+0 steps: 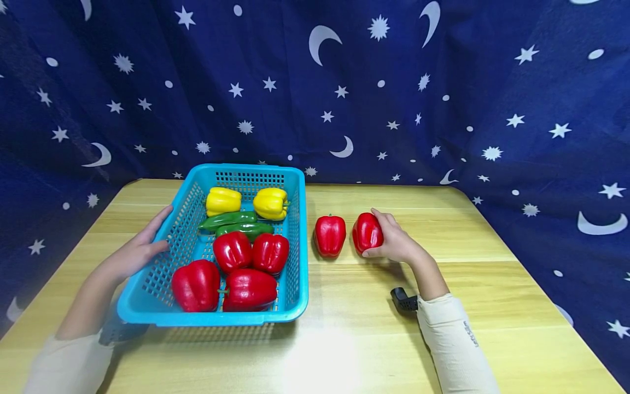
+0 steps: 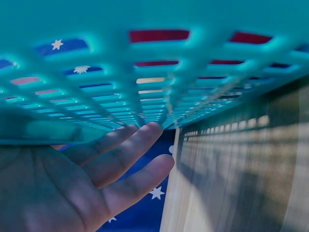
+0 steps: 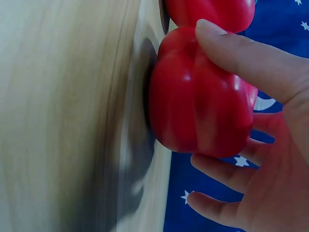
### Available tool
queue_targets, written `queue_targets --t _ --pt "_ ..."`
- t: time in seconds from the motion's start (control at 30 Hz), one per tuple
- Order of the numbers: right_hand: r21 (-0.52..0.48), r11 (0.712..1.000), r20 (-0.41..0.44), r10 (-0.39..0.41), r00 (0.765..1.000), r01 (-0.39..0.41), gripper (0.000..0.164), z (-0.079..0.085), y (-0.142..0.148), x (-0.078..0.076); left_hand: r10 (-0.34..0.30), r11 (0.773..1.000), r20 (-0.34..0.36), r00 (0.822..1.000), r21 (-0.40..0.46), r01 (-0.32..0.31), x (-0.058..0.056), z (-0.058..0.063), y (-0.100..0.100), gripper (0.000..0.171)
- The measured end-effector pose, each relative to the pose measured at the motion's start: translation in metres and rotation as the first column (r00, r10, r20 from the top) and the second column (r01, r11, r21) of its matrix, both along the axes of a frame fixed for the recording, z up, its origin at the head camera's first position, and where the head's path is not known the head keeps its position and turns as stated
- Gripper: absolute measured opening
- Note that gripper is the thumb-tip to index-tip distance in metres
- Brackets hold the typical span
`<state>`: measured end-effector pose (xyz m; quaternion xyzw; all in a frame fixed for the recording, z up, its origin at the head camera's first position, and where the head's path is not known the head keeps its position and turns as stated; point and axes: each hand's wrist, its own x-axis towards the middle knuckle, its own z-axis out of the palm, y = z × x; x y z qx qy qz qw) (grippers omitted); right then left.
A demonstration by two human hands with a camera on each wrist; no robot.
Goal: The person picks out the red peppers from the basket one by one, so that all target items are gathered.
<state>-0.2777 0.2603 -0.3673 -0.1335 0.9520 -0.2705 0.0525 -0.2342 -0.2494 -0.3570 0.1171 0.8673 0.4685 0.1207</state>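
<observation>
My right hand (image 1: 396, 241) grips a red bell pepper (image 1: 367, 233) on the table, thumb on its near side and fingers round the far side. In the right wrist view this pepper (image 3: 200, 96) lies close against the wood. Just left of it stands another red bell pepper (image 1: 330, 236). My left hand (image 1: 133, 254) lies along the left side of a blue basket (image 1: 162, 314), its thumb over the rim. The left wrist view shows straight fingers (image 2: 128, 154) against the slotted outer wall. Inside the basket are several red bell peppers (image 1: 249, 290).
Two yellow bell peppers (image 1: 223, 201) and two long green peppers (image 1: 244, 230) also lie in the basket. A dark blue cloth (image 1: 344, 98) with moons and stars hangs behind the wooden table (image 1: 472, 262). A black device (image 1: 404, 301) sits at the right wrist.
</observation>
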Motion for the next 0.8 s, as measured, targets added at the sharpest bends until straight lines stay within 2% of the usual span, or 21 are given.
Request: queue_targets --t 0.4,0.8 --pt "-0.013 1.000 0.043 0.011 0.999 -0.011 0.108 -0.0032 0.0022 -0.0008 0.002 1.000 0.003 1.000 0.002 -0.002 0.0011 -0.0010 -0.0007 0.076" --pt "-0.009 0.999 0.052 0.036 0.998 -0.035 0.109 0.0006 0.0038 0.0016 0.005 1.000 0.016 1.000 -0.002 -0.005 -0.0005 -0.0006 -0.0008 0.077"
